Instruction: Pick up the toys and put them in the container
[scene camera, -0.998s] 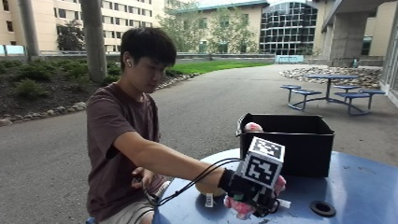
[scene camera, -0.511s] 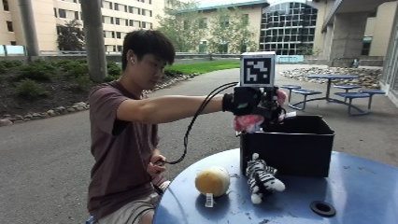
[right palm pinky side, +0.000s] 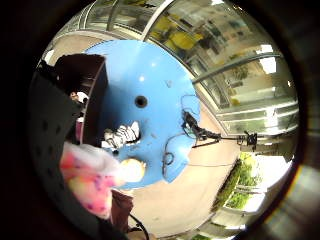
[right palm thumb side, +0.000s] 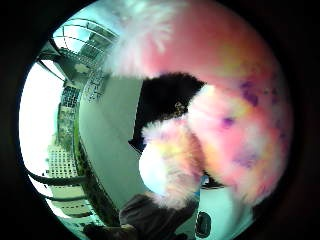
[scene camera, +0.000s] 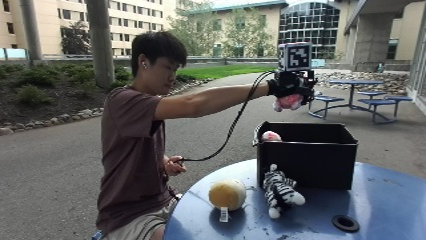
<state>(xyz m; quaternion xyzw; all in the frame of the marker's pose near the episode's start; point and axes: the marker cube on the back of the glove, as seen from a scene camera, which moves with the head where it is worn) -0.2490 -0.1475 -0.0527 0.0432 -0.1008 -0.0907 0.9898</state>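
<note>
Blue round counter (scene camera: 373, 200), bearing a black container (scene camera: 307, 155) at its middle. A person seated beside it extends the right hand (scene camera: 290, 86) high above the container's open top, well apart from its rim. The fingers are curled round a pink plush toy (scene camera: 289, 102), which hangs just below the palm; the thumb-side palm view shows the toy's pink, yellow and purple fur filling most of the field, with the dark container mouth beyond it. Inside the container, near the wall on the person's side, a small pink-and-white toy (scene camera: 270, 135) shows above the rim. On the counter in front of the container lie a zebra plush (scene camera: 282, 190), touching or nearly touching its front wall, and a round yellow plush (scene camera: 227, 194) just beside it.

Risk: released from this height, the light toy may drift, strike the rim and fall outside onto the counter or the ground; the hand appears over the nearer part of the opening rather than its centre.

Compared with half a second earlier, the hand is raised higher above the container, with the toy gripped as before; the zebra and yellow plush are unmoved.
</note>
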